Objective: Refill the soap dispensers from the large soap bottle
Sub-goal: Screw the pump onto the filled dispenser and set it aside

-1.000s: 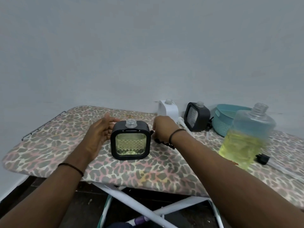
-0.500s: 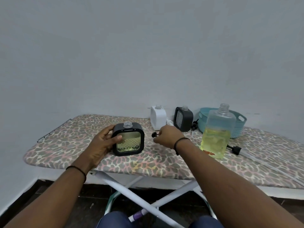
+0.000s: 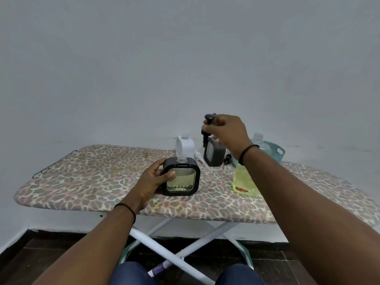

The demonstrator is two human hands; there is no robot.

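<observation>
- Since half a second ago: right hand (image 3: pixel 225 132) lifted from board level up above the far dispensers, carrying a black pump (image 3: pixel 208 128) with it; left hand (image 3: pixel 153 179) unchanged on the near dispenser.
- Head view, near side: black dispenser (image 3: pixel 182 176) upright on the board (image 3: pixel 92 177), neck open, pale yellow soap behind its patterned window; gripped by the left hand, thumb across the front, fingers wrapped round its left side.
- Head view, raised: right-hand fingers curled, pinching the pump near its top, stem hanging down in front of the second black dispenser (image 3: pixel 213 154).
- Head view, far side: white dispenser (image 3: pixel 185 146) uncapped by the wall, a white pump (image 3: pixel 198 156) lying just beside it, another black pump (image 3: pixel 227 159) lying right of the second black dispenser.
- Head view, right: soap bottle (image 3: pixel 245 179) upright, cap off, partly full of yellow liquid, partly hidden by the right forearm; teal basket (image 3: pixel 275 152) behind it.
- Below: white crossed legs (image 3: pixel 174 251) of the board, knees in blue.
</observation>
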